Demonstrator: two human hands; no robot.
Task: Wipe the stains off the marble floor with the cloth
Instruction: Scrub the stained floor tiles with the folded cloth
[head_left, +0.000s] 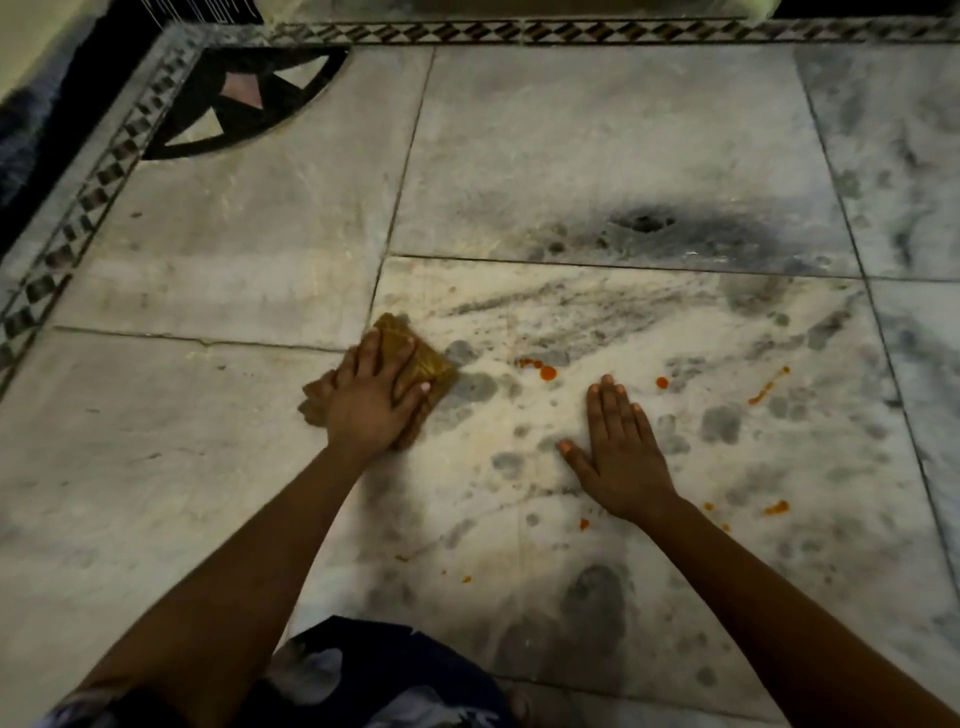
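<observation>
My left hand (371, 400) presses flat on a folded brown cloth (423, 364) on the marble floor (208, 467), fingers spread over it. My right hand (621, 452) lies open, palm down on the bare floor to the right of the cloth, holding nothing. Orange-red stains dot the tile: a round drop (548, 372) between the cloth and my right hand, another drop (661, 383) past my fingertips, a streak (769, 385) further right, and small spots (776, 507) beside my right wrist. Tiny specks (457, 576) lie close to me.
A black-and-white patterned border (72, 228) runs along the left and far edges, with a dark inlaid corner motif (244, 98). A dark grey smudge (647, 223) marks the far tile. Patterned dark clothing (363, 675) covers my knee at the bottom.
</observation>
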